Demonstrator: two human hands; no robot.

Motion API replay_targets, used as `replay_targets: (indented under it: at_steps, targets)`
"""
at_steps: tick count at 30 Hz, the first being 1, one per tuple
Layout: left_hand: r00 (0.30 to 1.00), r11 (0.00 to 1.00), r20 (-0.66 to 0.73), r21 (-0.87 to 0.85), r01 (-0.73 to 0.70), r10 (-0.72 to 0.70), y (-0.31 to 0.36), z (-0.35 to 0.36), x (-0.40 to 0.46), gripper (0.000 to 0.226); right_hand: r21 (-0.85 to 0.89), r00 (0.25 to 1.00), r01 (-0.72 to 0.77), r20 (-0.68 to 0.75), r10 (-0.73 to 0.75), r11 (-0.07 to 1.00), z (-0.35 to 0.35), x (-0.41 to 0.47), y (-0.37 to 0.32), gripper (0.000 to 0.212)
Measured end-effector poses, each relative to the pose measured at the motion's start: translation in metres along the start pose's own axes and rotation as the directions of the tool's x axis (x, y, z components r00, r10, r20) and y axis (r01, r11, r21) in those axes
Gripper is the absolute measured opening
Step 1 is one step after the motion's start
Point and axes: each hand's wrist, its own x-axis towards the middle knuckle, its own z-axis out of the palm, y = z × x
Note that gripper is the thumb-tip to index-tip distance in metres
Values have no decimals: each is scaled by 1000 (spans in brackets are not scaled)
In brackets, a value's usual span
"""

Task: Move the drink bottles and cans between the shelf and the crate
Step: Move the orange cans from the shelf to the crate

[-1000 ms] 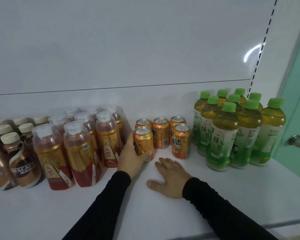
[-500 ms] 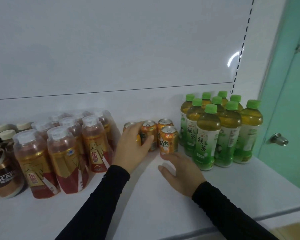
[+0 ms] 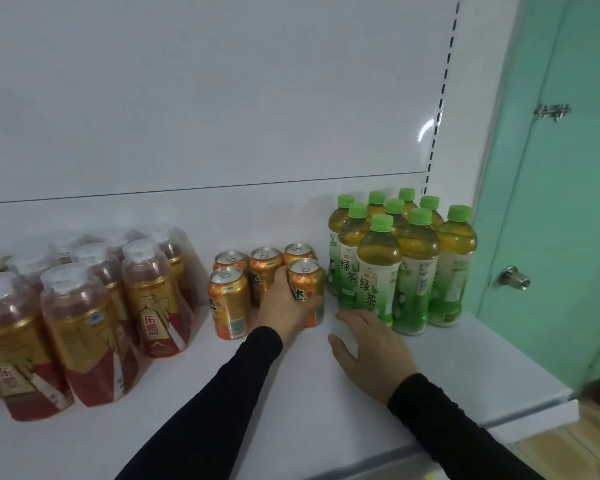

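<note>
Several orange soda cans stand in the middle of the white shelf (image 3: pixel 326 403). My left hand (image 3: pixel 284 306) grips the front right orange can (image 3: pixel 303 280), fingers curled round its side. The front left orange can (image 3: pixel 228 303) stands free beside it. My right hand (image 3: pixel 371 351) hovers or rests flat on the shelf with fingers spread, just in front of the green tea bottles (image 3: pixel 378 271). No crate is in view.
Shrink-wrapped red and gold drink bottles (image 3: pixel 84 323) fill the left part of the shelf. The white back panel (image 3: pixel 222 98) rises behind. A teal door with a metal knob (image 3: pixel 515 277) stands at the right, past the shelf's end.
My left hand let go of the front left can and moved right onto the front right can. My right hand slid right toward the green tea bottles. The camera turned right.
</note>
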Motion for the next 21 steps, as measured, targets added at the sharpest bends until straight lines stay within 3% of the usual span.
replay_targets:
  at_steps: [5, 13, 16, 21]
  targets:
    - [1000, 999, -4, -54, 2, -2, 1, -25, -25, 70, 86, 997, 10, 70, -16, 996, 2, 6, -10, 62]
    - [989, 993, -133, -95, -74, 61, 12, -82, -64, 62, 409, 996, 52, 48, -79, 911, 24, 17, -57, 103]
    - [980, 994, -195, -97, -58, 38, 11, -92, -71, 61, 560, 996, 25, 57, -68, 828, 31, 22, -70, 98]
    - [971, 986, -240, -164, -42, 1, 4, -96, -78, 55, 743, 993, -52, 109, -44, 668, 40, 25, -77, 55]
